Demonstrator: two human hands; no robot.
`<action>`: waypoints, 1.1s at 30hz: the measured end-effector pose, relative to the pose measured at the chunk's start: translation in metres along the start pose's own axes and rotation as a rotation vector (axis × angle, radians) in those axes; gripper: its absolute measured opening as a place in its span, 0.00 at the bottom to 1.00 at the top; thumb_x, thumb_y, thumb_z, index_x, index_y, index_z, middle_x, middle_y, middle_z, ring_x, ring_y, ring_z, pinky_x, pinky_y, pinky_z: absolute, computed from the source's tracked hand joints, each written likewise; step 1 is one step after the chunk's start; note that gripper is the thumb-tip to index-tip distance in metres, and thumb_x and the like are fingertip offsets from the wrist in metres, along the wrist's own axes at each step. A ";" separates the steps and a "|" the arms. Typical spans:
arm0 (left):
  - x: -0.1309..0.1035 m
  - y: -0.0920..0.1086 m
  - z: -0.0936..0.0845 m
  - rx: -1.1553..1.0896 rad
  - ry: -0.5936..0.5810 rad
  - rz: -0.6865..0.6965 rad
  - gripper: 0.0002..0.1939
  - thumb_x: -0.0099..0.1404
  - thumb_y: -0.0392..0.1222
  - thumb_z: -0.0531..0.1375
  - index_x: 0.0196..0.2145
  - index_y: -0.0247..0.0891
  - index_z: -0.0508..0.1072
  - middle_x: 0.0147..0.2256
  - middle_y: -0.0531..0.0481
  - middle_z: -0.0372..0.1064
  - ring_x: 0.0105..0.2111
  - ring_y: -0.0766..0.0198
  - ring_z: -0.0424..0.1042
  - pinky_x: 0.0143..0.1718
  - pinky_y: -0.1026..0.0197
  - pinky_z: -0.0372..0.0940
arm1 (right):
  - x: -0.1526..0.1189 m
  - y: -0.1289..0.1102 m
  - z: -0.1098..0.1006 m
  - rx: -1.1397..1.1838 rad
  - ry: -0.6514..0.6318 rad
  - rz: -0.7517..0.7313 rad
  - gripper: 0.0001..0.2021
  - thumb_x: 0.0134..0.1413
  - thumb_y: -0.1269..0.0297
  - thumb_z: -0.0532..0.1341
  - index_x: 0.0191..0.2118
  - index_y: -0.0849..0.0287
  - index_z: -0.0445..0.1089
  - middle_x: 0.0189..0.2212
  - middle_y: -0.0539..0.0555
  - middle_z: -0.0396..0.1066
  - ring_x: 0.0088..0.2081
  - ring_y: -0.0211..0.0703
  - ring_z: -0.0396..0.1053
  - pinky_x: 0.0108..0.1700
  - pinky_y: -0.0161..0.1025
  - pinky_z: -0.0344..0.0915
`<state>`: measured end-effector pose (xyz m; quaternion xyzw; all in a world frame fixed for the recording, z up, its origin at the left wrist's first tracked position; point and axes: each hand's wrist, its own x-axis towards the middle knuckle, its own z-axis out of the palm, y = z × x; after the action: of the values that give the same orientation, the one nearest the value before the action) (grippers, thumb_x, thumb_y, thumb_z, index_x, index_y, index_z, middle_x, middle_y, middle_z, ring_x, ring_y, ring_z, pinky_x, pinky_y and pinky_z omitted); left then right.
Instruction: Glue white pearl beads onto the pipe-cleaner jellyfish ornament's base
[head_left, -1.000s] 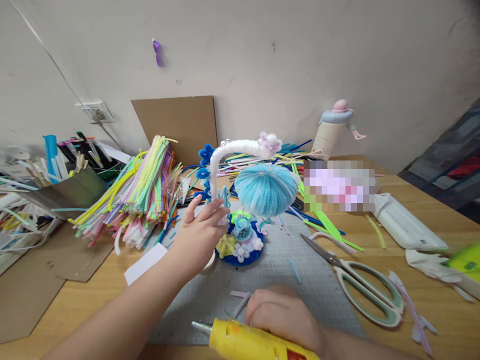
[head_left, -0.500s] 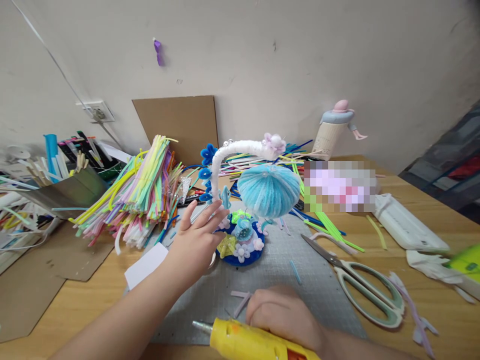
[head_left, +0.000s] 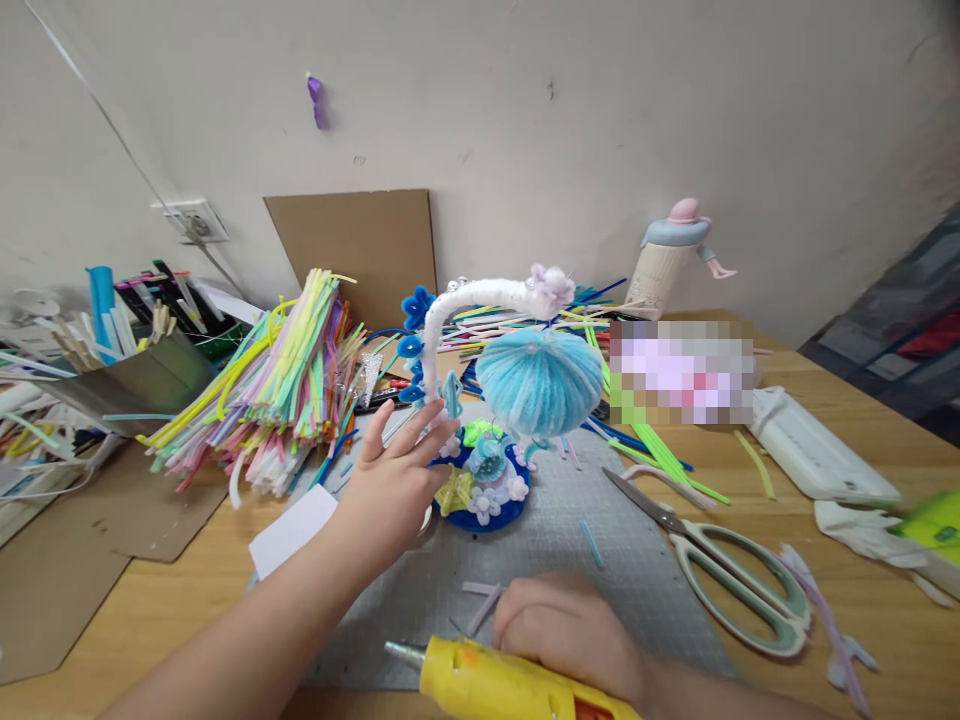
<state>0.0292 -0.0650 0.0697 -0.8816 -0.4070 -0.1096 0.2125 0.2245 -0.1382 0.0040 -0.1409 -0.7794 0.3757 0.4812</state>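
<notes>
My left hand (head_left: 401,480) reaches to the lower part of a white curved stem (head_left: 480,296), fingers spread against it; whether they pinch anything is hidden. Blue loops line the stem's left side, and a pale flower (head_left: 552,287) tops its end. Beneath that end hangs a light blue fluffy dome (head_left: 540,382). The stem rises from a dark blue round base (head_left: 480,522) bearing small flowers, a yellow star and a blue piece. At the bottom, my right hand (head_left: 566,635) is closed around a yellow glue gun (head_left: 510,685), its nozzle pointing left.
Scissors (head_left: 720,570) lie open on the right of the grey mat (head_left: 622,600). Bundled pipe cleaners (head_left: 292,390) and a metal pen holder (head_left: 142,385) stand left. Cardboard (head_left: 360,250) leans on the wall. A bottle (head_left: 664,265) and white case (head_left: 821,450) are at right.
The dome and the flowered end of the stem have shifted very slightly right. Both hands look the same as before.
</notes>
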 end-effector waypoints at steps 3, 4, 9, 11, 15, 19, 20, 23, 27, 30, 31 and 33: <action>0.000 0.000 -0.002 0.001 -0.002 0.000 0.14 0.55 0.29 0.58 0.29 0.48 0.78 0.54 0.57 0.68 0.60 0.56 0.56 0.63 0.48 0.18 | 0.000 0.001 0.000 0.002 -0.007 0.012 0.14 0.61 0.51 0.50 0.30 0.52 0.62 0.24 0.52 0.69 0.24 0.42 0.67 0.23 0.37 0.57; 0.000 0.000 -0.002 0.000 -0.004 0.001 0.14 0.55 0.29 0.58 0.29 0.48 0.78 0.54 0.57 0.68 0.60 0.56 0.56 0.63 0.48 0.18 | 0.001 0.000 -0.001 0.001 -0.010 0.014 0.14 0.61 0.51 0.50 0.29 0.52 0.62 0.24 0.52 0.69 0.23 0.42 0.67 0.23 0.37 0.57; 0.000 0.000 -0.004 -0.015 -0.018 0.003 0.14 0.55 0.29 0.58 0.29 0.48 0.78 0.54 0.56 0.68 0.61 0.56 0.55 0.63 0.48 0.18 | 0.000 0.000 -0.002 0.004 -0.025 0.014 0.14 0.61 0.51 0.49 0.29 0.52 0.61 0.24 0.51 0.68 0.24 0.42 0.67 0.24 0.36 0.57; 0.000 0.000 -0.004 -0.020 -0.016 0.003 0.14 0.55 0.29 0.58 0.30 0.48 0.78 0.54 0.56 0.68 0.61 0.56 0.55 0.63 0.48 0.18 | 0.000 0.001 -0.002 0.002 -0.023 0.019 0.14 0.61 0.51 0.50 0.29 0.52 0.61 0.24 0.51 0.69 0.24 0.41 0.67 0.24 0.36 0.57; 0.000 0.000 -0.005 -0.034 -0.020 0.005 0.14 0.56 0.30 0.58 0.31 0.48 0.78 0.54 0.56 0.67 0.61 0.56 0.54 0.63 0.48 0.18 | 0.000 0.002 0.000 0.000 -0.014 0.027 0.13 0.61 0.52 0.50 0.29 0.52 0.60 0.24 0.51 0.68 0.24 0.41 0.66 0.24 0.36 0.57; 0.000 0.001 -0.006 -0.040 -0.018 0.001 0.14 0.56 0.30 0.58 0.31 0.49 0.78 0.54 0.56 0.67 0.61 0.56 0.55 0.63 0.48 0.18 | 0.002 -0.001 0.000 -0.006 -0.017 0.020 0.14 0.61 0.51 0.49 0.29 0.52 0.59 0.24 0.51 0.66 0.24 0.40 0.66 0.24 0.35 0.57; 0.000 0.001 -0.006 -0.040 -0.019 0.002 0.14 0.56 0.30 0.58 0.31 0.49 0.78 0.54 0.57 0.67 0.61 0.56 0.55 0.63 0.48 0.19 | 0.003 -0.001 0.000 -0.007 -0.018 0.019 0.14 0.61 0.51 0.49 0.29 0.52 0.59 0.24 0.51 0.66 0.24 0.40 0.66 0.24 0.35 0.56; 0.001 0.001 -0.007 -0.042 -0.033 0.007 0.14 0.56 0.31 0.59 0.32 0.50 0.78 0.54 0.57 0.67 0.61 0.56 0.54 0.63 0.48 0.19 | 0.004 -0.001 -0.002 -0.008 -0.021 0.019 0.14 0.60 0.50 0.50 0.29 0.53 0.59 0.24 0.51 0.66 0.24 0.41 0.66 0.24 0.35 0.57; 0.001 0.001 -0.007 -0.046 -0.056 0.001 0.14 0.56 0.31 0.59 0.32 0.50 0.78 0.55 0.57 0.67 0.62 0.57 0.52 0.63 0.48 0.19 | 0.003 0.000 -0.001 -0.005 -0.020 0.029 0.15 0.61 0.51 0.49 0.28 0.53 0.60 0.24 0.51 0.67 0.24 0.41 0.66 0.24 0.35 0.57; 0.002 0.001 -0.007 -0.048 -0.066 -0.001 0.14 0.55 0.31 0.59 0.32 0.51 0.78 0.55 0.57 0.67 0.62 0.56 0.52 0.63 0.48 0.18 | 0.001 0.001 0.000 0.004 -0.024 0.036 0.15 0.60 0.51 0.50 0.28 0.53 0.60 0.24 0.51 0.67 0.24 0.41 0.67 0.24 0.36 0.57; 0.002 0.001 -0.007 -0.049 -0.068 -0.001 0.14 0.55 0.31 0.59 0.32 0.51 0.79 0.55 0.57 0.67 0.62 0.56 0.52 0.63 0.48 0.18 | 0.001 0.001 0.000 0.006 -0.027 0.038 0.15 0.60 0.51 0.50 0.28 0.53 0.60 0.24 0.51 0.67 0.24 0.41 0.67 0.24 0.36 0.57; 0.002 0.001 -0.008 -0.052 -0.067 0.000 0.14 0.55 0.31 0.59 0.33 0.51 0.79 0.54 0.57 0.67 0.62 0.56 0.52 0.63 0.48 0.19 | 0.001 0.001 0.000 0.008 -0.032 0.042 0.14 0.60 0.50 0.50 0.28 0.52 0.60 0.24 0.51 0.67 0.24 0.42 0.67 0.24 0.36 0.57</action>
<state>0.0312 -0.0678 0.0771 -0.8900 -0.4107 -0.0907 0.1759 0.2241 -0.1371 0.0037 -0.1490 -0.7823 0.3911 0.4614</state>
